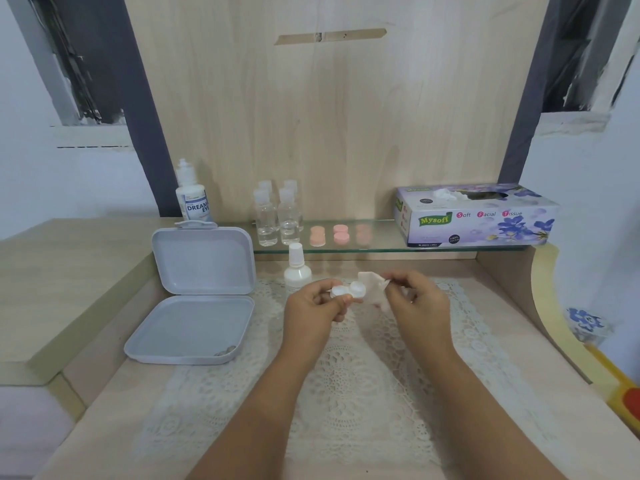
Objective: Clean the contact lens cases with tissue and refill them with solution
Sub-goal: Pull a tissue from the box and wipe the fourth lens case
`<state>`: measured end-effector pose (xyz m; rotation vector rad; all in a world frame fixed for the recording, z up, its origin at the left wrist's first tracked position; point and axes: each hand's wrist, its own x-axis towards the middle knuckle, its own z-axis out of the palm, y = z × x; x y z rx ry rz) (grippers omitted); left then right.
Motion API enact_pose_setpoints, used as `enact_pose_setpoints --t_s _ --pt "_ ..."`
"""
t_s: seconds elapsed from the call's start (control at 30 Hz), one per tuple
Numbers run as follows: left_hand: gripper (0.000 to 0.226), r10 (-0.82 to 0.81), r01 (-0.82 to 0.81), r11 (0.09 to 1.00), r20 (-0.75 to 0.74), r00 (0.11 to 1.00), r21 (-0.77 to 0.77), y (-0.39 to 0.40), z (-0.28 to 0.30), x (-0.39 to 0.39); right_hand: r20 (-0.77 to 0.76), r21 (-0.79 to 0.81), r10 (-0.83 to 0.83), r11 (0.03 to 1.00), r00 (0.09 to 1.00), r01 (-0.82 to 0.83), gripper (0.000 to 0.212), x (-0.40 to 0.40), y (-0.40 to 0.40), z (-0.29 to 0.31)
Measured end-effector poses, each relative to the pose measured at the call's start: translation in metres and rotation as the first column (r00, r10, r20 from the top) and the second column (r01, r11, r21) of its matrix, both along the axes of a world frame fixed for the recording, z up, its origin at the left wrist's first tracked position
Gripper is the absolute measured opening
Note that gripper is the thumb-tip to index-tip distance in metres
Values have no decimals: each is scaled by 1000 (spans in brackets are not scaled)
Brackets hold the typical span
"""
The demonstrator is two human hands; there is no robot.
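Observation:
My left hand [313,308] pinches a white two-well contact lens case [349,291] above the lace mat. My right hand [417,301] holds a crumpled white tissue [375,289] that touches the right end of the case. A small white solution bottle [297,270] with a cap stands just behind my left hand. Three pink lens cases [341,233] lie on the glass shelf. A larger Dream Eye solution bottle [192,197] stands at the back left.
An open grey plastic box [194,296] lies to the left, lid propped up. Several small clear bottles [277,216] stand on the glass shelf [381,249], with a Mysoft tissue box [474,216] at its right. A white lace mat [346,375] covers the table.

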<state>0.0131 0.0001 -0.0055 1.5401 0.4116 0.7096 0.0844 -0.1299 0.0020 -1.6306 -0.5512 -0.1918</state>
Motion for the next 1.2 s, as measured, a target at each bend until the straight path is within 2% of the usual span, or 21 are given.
enact_pose_setpoints --t_s 0.13,0.27,0.4,0.57,0.67,0.73,0.83,0.9,0.93,1.0,1.07,1.2 --pt "31 -18 18 1000 -4 1000 7 -2 -2 0 99 -247 127 964 987 -99 23 1 4 -8" --pt "28 -59 60 997 -35 998 49 -6 -3 0 147 -442 142 895 979 -64 37 5 4 -8" --pt "25 -66 69 995 -36 997 73 -8 -4 1 139 -471 189 876 972 -103 47 7 3 -9" --pt "20 -107 107 994 -26 994 1 -4 -1 0 142 -462 261 871 955 -170 43 7 2 -7" --pt "13 -158 157 985 -11 987 -71 0 0 0 86 -374 290 896 953 -239 44 6 1 -8" --pt "13 -193 194 971 19 981 -136 1 1 -1 1 -248 303 923 953 -293 42 4 2 -7" --pt "15 -217 235 944 102 971 -232 1 4 -2 -137 120 314 947 940 -299 34 1 2 4" --pt "14 -206 241 936 156 966 -257 3 6 -4 -228 367 294 909 928 -198 26 4 -4 11" --pt "15 -205 243 937 169 964 -250 3 6 -4 -296 431 293 890 909 -147 22 6 -6 12" --pt "17 -228 262 942 175 958 -209 1 6 -5 -448 455 345 882 825 -121 16 9 -6 9" --pt "17 -230 254 955 154 961 -153 -3 5 -4 -546 489 458 854 701 -177 18 12 -3 4" --pt "20 -188 198 978 141 972 -61 -5 5 -5 -589 522 551 818 591 -242 27 13 0 4"
